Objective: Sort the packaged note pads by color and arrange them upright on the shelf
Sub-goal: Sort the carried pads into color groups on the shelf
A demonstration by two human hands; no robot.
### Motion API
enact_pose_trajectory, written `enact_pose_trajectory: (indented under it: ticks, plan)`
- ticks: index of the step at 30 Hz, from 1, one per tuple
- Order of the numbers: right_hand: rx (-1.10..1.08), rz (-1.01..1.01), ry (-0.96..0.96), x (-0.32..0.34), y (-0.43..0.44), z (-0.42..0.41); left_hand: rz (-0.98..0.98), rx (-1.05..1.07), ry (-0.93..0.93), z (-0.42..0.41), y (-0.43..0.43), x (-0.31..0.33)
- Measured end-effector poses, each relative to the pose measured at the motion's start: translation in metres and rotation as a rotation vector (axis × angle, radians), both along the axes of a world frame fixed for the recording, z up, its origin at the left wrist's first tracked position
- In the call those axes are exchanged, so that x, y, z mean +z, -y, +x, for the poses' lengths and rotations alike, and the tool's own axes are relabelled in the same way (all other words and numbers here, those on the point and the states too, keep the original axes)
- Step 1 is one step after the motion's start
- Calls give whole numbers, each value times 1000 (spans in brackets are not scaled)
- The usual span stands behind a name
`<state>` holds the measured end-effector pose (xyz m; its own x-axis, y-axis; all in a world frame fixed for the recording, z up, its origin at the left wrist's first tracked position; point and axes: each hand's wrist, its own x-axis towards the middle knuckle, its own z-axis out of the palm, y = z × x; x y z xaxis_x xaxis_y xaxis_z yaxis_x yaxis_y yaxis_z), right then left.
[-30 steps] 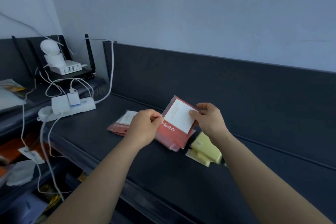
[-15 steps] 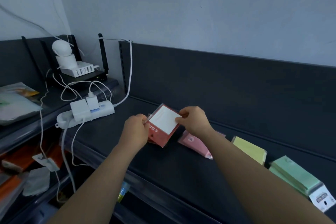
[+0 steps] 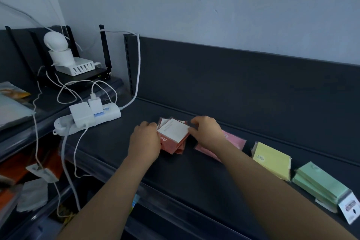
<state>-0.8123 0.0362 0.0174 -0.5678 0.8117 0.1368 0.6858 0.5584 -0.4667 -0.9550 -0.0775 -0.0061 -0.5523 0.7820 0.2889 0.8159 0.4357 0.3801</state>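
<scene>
Now red pads (image 3: 172, 133) between curled fingers (image 3: 196, 122)

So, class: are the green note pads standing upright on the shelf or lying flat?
Lying flat: the green note pads lie stacked, broad faces up, on the shelf.

Red note pads (image 3: 172, 138): loose stack, white-faced top pack tilted, gripped between left hand (image 3: 145, 140) and right hand (image 3: 207, 132). Pink pack (image 3: 233, 140), yellow pack (image 3: 271, 160), green stack (image 3: 321, 183): lying flat, rowed rightward on dark shelf (image 3: 194, 181).
</scene>
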Motion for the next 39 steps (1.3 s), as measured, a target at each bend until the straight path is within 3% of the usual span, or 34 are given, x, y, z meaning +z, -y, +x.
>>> enact_pose_trajectory:
  ticks: [9,19,39]
  plan:
    - [-33,189,0,10,23,64,193,-211,-110,59,-7,16]
    - [-217,282,22,10,55,185,234,-483,-190,162,-18,24]
    - [-656,218,153,-7,135,581,242,-881,-69,542,-10,18]
